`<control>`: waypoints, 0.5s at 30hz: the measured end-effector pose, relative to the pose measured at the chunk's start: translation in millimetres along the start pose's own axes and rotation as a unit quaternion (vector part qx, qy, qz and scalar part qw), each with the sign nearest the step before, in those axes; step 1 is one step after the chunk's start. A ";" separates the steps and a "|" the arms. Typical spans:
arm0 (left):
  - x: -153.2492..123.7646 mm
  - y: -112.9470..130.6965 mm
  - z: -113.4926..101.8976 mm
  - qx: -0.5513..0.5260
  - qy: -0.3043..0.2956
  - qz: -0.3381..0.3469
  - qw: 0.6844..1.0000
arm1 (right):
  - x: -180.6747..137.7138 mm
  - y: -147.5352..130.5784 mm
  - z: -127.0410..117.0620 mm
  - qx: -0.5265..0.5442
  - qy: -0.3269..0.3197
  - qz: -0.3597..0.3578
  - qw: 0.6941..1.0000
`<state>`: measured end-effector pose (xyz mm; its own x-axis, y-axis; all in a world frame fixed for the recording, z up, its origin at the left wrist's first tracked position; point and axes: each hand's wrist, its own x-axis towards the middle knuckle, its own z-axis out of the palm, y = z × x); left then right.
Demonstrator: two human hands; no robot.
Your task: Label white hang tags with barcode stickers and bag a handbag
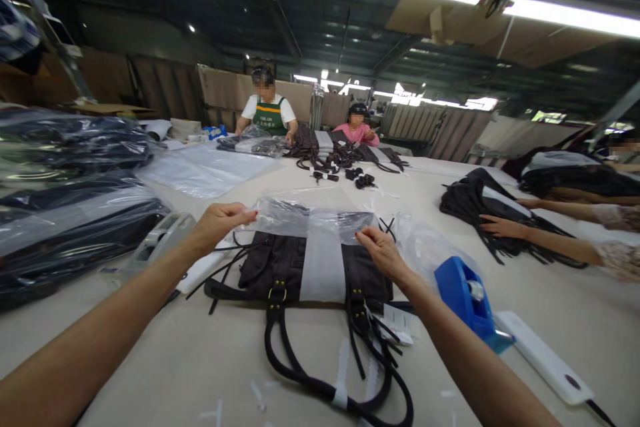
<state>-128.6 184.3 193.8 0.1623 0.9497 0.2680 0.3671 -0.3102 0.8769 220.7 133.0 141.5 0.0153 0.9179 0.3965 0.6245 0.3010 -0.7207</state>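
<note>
A black handbag [273, 267] with a white paper band [323, 267] across its middle lies flat on the pale table [200, 360], its looped handles [325, 380] toward me. A clear plastic bag [310, 217] covers the handbag's far end. My left hand [217, 223] pinches the plastic bag's left edge, fingers closed. My right hand [383, 250] grips the plastic bag's right edge beside the handbag's corner.
A blue tape dispenser [465, 297] and a white flat device [543, 357] sit right of my arm; a grey dispenser [160, 240] sits left. Bagged dark goods [70, 213] pile at left. Another person's hands [500, 223] rest on a black bag at right. Two people work across the table.
</note>
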 end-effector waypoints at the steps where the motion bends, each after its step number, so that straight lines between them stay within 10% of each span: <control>1: 1.2 1.5 -2.3 -0.019 0.015 0.003 1.000 | 0.3 -2.4 -0.8 -0.001 0.000 -0.003 1.000; 15: 7.5 11.3 -6.5 -0.141 0.073 -0.020 0.987 | 0.1 -18.1 -11.6 0.072 0.003 0.048 0.996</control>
<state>-129.2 188.2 208.3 0.0123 0.9637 0.2665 0.0978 -0.2664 0.9589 218.5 124.7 161.3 0.0750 0.9427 0.3251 0.5012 0.2462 -0.8296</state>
